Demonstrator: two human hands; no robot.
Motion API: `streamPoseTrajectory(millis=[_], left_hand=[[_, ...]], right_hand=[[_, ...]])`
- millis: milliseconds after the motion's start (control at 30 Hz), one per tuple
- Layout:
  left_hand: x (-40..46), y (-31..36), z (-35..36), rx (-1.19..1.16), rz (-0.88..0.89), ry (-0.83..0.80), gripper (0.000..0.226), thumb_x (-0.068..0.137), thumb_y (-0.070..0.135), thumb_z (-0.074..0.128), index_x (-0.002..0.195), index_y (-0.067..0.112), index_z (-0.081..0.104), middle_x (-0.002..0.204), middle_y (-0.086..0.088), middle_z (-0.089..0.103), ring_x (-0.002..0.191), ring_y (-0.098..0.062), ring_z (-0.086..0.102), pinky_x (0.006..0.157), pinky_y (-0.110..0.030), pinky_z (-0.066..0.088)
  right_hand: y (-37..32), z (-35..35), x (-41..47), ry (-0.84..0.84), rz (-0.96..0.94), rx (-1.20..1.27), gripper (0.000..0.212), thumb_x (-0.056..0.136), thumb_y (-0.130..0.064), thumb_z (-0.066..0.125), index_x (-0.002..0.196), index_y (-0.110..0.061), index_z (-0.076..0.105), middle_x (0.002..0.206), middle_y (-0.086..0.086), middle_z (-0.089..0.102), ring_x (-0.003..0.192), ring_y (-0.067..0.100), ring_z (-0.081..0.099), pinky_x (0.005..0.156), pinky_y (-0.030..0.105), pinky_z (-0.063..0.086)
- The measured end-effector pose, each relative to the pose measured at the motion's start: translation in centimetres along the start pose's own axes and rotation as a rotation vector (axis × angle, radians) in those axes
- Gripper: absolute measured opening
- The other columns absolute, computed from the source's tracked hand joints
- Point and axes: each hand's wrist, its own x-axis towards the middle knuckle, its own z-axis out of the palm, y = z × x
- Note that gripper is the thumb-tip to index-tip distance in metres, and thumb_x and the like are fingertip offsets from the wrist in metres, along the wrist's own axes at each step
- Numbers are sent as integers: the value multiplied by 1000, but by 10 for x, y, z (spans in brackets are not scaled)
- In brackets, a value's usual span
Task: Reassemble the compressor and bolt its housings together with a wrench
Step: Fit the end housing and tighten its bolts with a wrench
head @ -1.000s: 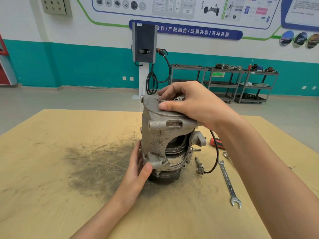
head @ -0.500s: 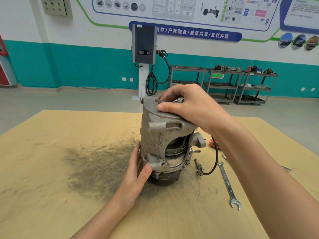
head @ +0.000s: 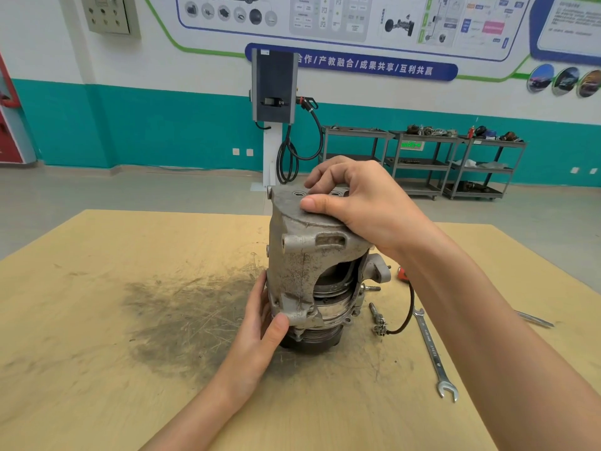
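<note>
The grey compressor stands upright on the wooden table (head: 97,402), pulley end down. Its upper housing (head: 302,255) sits tilted over the lower housing (head: 338,307), leaving a gap on the right where inner rings show. My right hand (head: 357,203) grips the top of the upper housing, thumb on its near face. My left hand (head: 260,333) holds the lower left side, thumb on a flange lug. A combination wrench (head: 434,353) lies on the table to the right. A bolt (head: 375,315) lies beside the compressor's base.
A black cable (head: 406,314) curls from the compressor toward the wrench. A red-handled tool (head: 402,274) shows behind my right forearm. A dark grease stain (head: 182,317) covers the table left of the compressor. Another metal tool (head: 533,319) lies at the far right.
My right hand has shifted slightly on top of the housing, with its fingers curled more over the far edge. The compressor and my left hand have kept their place.
</note>
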Motion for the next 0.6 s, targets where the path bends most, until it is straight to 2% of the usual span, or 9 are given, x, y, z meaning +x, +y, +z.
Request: streamPoseTrajectory(millis=[167,267,333,433,467,533,600], left_hand=[[0,0,0,-4,-5,-2,114,55,87,65,148,39,19,144,31,38,131,14,38,96,-4,37],[0,0,0,-8,-4,-1,110,56,87,65,146,41,20,141,36,40,131,14,38,96,-4,37],[0,0,0,-5,-2,1,110,56,87,65,145,42,20,141,36,40,131,13,38,97,-5,37],[0,0,0,-7,-3,-1,112,56,87,64,147,40,19,142,34,39,132,13,38,97,-5,37],[0,0,0,-3,-1,-1,112,56,87,64,148,39,19,141,36,40,132,14,37,97,-5,36],[0,-1,-1,0,-1,-3,112,57,87,64,148,39,19,139,40,40,132,15,36,97,-4,36],[0,-1,-1,-5,-11,-3,110,55,87,64,145,43,19,138,42,40,131,15,37,97,-4,36]], right_hand=[[0,0,0,-10,-10,-20,17,80,-17,78,69,-22,65,93,-9,62,91,1,59,76,-2,36],[1,-2,-1,-33,-8,-54,9,83,-19,75,77,-22,68,98,-10,61,98,2,57,82,3,36],[0,-3,-1,-72,-20,-101,1,87,-20,71,87,-21,71,103,-11,61,100,0,56,80,2,34],[-1,-7,-1,-118,-29,-112,8,88,-20,69,93,-24,73,105,-12,65,90,-9,56,74,4,36],[-2,-8,-2,-120,-17,-96,8,87,-23,71,94,-25,74,105,-12,66,90,-10,57,77,7,38],[-2,-7,-3,-74,16,-84,14,81,-34,75,93,-28,73,104,-13,67,97,-3,59,90,24,46],[-2,-3,-3,19,27,-135,18,75,-41,78,85,-28,71,101,-11,68,100,6,60,92,34,48]])
